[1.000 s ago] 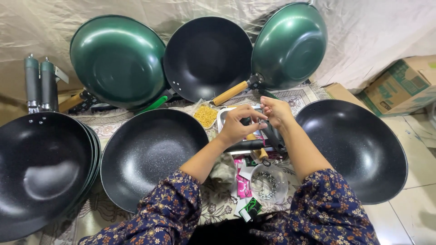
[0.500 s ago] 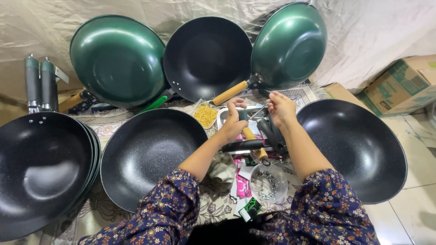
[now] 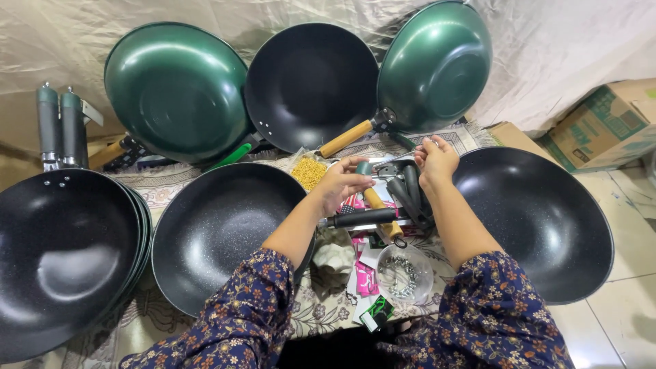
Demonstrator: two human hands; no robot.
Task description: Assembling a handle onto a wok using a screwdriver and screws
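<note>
My left hand pinches the green-capped end of a wooden pan handle that slants down over a pile of loose handles. My right hand hovers just right of it, fingers closed on a thin metal part that points toward the left hand. Under both hands lie a long black handle and several dark curved handles. Nearer to me stands a clear bowl of small metal screws.
Black woks sit left, centre and right. Two green woks and a black one lean at the back. Also here: a bag of yellow bits, pink packets, a cardboard box, two upright grey handles.
Both hands have lifted slightly away from the handle pile and drawn a little apart. The left hand now grips the green-capped handle end; the right hand holds the metal part higher.
</note>
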